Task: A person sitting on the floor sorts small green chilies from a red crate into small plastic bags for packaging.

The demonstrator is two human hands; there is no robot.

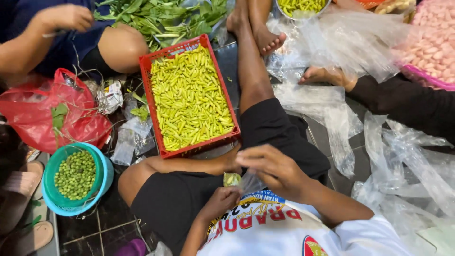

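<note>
I sit on the floor in black shorts and a white shirt. My left hand [222, 201] and my right hand [272, 169] are together in front of my chest, both gripping a small clear plastic bag [242, 180] with a few yellow-green chilies [232, 179] inside. The right hand pinches the bag's top; the left holds it from below. Just beyond my knee stands a red plastic crate [189, 150] full of yellow-green chilies [189, 97].
A teal bowl [52, 173] of green chili stems sits at left beside a red plastic bag [33, 118]. Leafy greens [161, 16] lie at the top. Other people's arms and legs surround me. Clear plastic bags [403, 161] are heaped at right, by a pink basket [429, 78].
</note>
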